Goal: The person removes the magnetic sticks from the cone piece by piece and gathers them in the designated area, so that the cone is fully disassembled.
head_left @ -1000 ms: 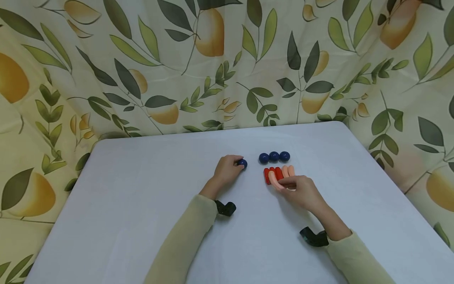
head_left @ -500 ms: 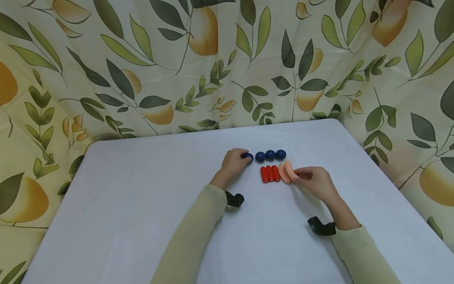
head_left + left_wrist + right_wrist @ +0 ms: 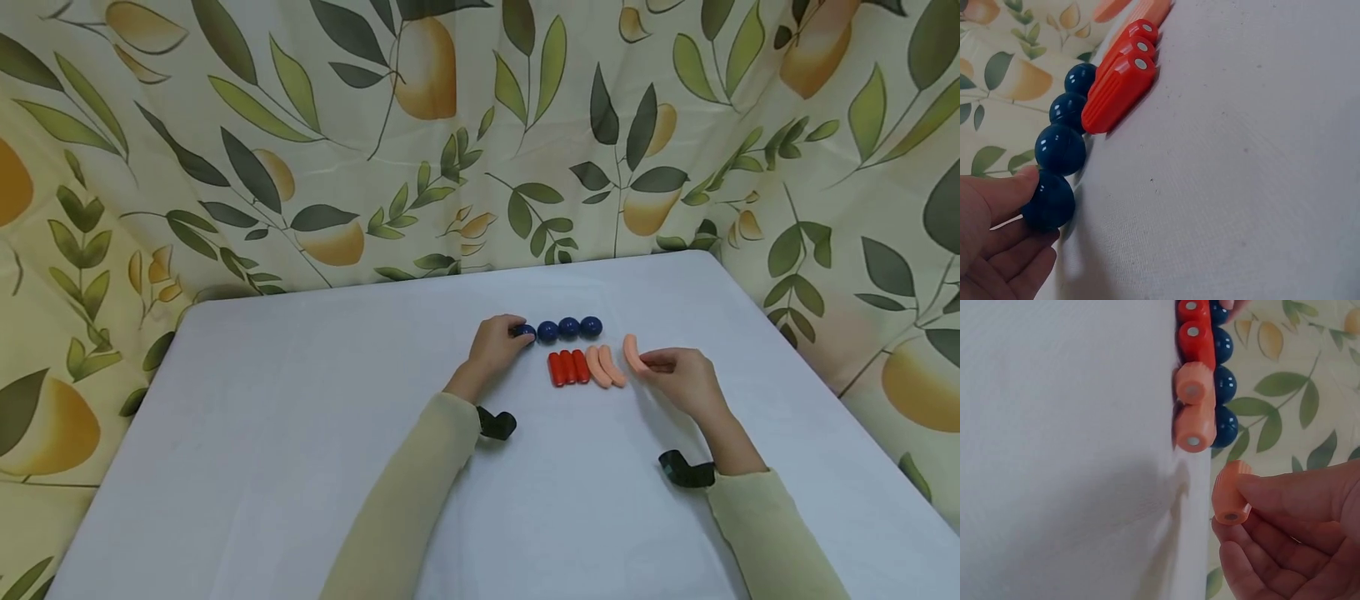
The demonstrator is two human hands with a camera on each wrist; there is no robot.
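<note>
My left hand (image 3: 491,346) pinches a blue magnetic ball (image 3: 1050,203) between thumb and fingers at the left end of a row. Three more blue balls (image 3: 568,328) continue that row to the right. In front of them lie three straight red magnetic sticks (image 3: 569,367), side by side. Two curved peach sticks (image 3: 606,367) lie against the right side of the red ones. My right hand (image 3: 686,379) pinches a third curved peach stick (image 3: 1230,494) by its lower part, just right of that pair. Round metal discs show in the stick ends in both wrist views.
Everything lies on a white-covered table (image 3: 300,433), toward its far right part. A leaf-and-fruit patterned cloth (image 3: 420,167) hangs behind the far edge and along the sides. Dark wrist cameras (image 3: 686,469) stick out from both sleeves.
My left hand has brought its ball rightward to the end of the ball row. My right hand has carried its curved stick from over the red sticks to the right of the peach pair.
</note>
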